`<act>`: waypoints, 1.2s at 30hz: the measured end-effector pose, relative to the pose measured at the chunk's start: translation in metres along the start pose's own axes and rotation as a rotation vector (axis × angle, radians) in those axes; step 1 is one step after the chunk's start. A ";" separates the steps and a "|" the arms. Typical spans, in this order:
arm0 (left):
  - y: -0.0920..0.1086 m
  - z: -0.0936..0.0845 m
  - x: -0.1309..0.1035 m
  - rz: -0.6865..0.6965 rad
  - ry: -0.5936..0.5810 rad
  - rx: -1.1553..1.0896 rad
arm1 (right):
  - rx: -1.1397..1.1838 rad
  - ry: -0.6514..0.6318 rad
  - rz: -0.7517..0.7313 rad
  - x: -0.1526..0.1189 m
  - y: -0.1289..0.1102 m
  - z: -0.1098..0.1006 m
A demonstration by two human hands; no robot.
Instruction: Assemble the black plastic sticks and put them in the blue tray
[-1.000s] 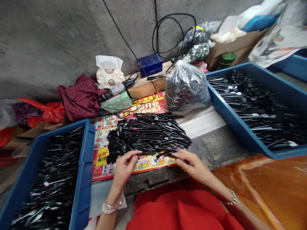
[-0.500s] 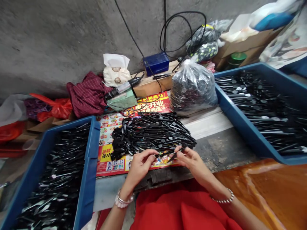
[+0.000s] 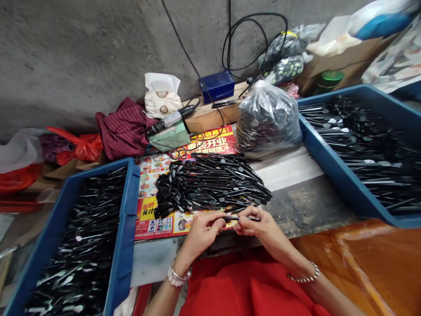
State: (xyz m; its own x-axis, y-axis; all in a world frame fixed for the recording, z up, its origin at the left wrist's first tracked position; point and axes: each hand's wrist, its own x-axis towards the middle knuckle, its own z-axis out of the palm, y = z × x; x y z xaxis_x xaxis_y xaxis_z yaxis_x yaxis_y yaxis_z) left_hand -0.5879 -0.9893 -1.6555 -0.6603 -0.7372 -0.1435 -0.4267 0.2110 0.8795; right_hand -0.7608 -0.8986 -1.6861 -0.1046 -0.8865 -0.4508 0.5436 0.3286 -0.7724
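Just below the pile of black sticks point(image 3: 210, 184) on the printed flyer point(image 3: 154, 210), I see my left hand point(image 3: 200, 232) and right hand point(image 3: 259, 228) meet — both pinched shut on one thin black stick point(image 3: 235, 218), held level between them, above the table edge. Blue trays — left tray point(image 3: 126, 228), right tray point(image 3: 329, 171) — flank me.

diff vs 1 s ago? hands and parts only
Both hands left the pile's near edge and drew back toward the body, meeting. The left hand and right hand now pinch one thin black piece between them. The pile and both blue bins look unchanged.
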 end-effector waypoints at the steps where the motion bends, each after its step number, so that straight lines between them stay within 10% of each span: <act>1: -0.001 0.000 0.000 0.002 0.003 0.002 | -0.075 -0.003 -0.031 0.000 0.001 -0.001; 8: -0.008 -0.004 -0.001 -0.001 -0.024 0.018 | -0.741 -0.091 -0.292 0.002 -0.001 -0.006; 17: -0.007 -0.008 0.006 -0.078 -0.008 -0.112 | -0.826 -0.159 -0.255 0.005 -0.002 -0.009; 23: -0.004 -0.004 0.006 -0.060 -0.148 -0.104 | -0.762 -0.192 -0.236 0.008 0.003 -0.010; 36: -0.011 0.003 -0.001 -0.004 -0.052 -0.248 | -0.221 -0.251 0.140 0.004 0.006 -0.007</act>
State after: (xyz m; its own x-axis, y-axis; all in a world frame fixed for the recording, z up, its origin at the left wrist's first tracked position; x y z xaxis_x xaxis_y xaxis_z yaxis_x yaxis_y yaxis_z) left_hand -0.5846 -0.9889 -1.6666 -0.6922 -0.7026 -0.1649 -0.2693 0.0396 0.9622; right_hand -0.7638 -0.8975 -1.6959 0.1809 -0.8712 -0.4564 0.3420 0.4908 -0.8014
